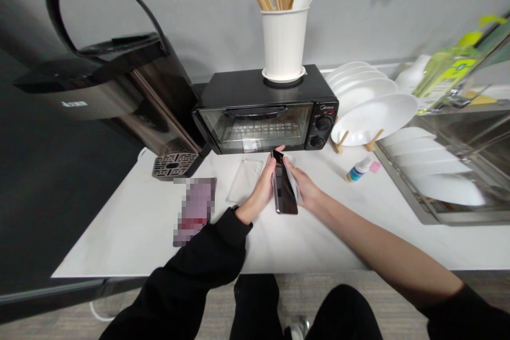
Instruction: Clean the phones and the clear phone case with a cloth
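Observation:
A dark, glossy smartphone (286,194) is held over the white counter, its long side running toward me. My left hand (263,187) is closed around its left edge, the thumb near the top. On the other side, my right hand (306,187) is closed on a thin pale cloth (295,185) pressed against the phone's right edge; whether it is cloth or paper I cannot tell. A clear phone case (241,181) lies on the counter just left of my left hand. Farther left is a flat purple-pink item (196,207), blurred by pixelation.
A black toaster oven (258,127) stands right behind my hands, bearing a white cup (285,42) of chopsticks. To the left is a tall drink dispenser (171,117). At right are a small spray bottle (357,171), racked plates (374,117) and a sink (428,217) with dishes.

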### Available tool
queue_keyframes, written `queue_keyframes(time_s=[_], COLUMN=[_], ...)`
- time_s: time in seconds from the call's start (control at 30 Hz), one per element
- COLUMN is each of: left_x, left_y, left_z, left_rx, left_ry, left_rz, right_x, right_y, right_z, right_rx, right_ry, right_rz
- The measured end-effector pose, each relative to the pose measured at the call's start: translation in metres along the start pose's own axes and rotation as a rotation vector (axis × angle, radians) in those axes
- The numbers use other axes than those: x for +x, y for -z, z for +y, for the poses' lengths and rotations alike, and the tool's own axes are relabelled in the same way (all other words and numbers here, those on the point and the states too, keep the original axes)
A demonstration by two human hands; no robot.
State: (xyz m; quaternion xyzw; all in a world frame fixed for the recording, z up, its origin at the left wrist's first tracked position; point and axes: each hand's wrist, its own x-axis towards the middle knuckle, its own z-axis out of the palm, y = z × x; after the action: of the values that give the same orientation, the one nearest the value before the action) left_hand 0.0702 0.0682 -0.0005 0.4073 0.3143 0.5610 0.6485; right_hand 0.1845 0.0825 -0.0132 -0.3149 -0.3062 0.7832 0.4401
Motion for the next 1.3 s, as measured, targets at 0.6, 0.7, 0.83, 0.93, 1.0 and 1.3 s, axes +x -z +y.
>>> queue_keyframes(time_s=[0.6,0.7,0.83,0.93,1.0,1.3], left_x=[-0.006,-0.008,-0.006,-0.002,0.0,-0.006], left_y=[-0.001,0.0,0.002,0.005,0.007,0.005], left_z=[0.007,0.017,0.026,0.024,0.02,-0.002], left_rx=[-0.072,-0.017,-0.075,-0.158,-0.178,-0.043], left_ry=[-0.104,-0.249,-0.23,-0.146,-0.092,-0.062], left_rz=[0.127,0.176,0.159,0.153,0.13,0.012], right_x=[-0.011,-0.017,-0.013,-0.009,-0.01,-0.005], right_y=[-0.004,-0.008,-0.009,-0.009,-0.01,-0.006], right_z=[-0.003,-0.002,0.008,0.01,0.007,0.01], right_rx=[0.019,-0.031,-0.053,-0.028,-0.017,-0.119], right_ry=[-0.118,-0.186,-0.185,-0.13,-0.1,-0.026], right_rz=[-0.154,-0.228,-0.202,-0.123,-0.106,0.042])
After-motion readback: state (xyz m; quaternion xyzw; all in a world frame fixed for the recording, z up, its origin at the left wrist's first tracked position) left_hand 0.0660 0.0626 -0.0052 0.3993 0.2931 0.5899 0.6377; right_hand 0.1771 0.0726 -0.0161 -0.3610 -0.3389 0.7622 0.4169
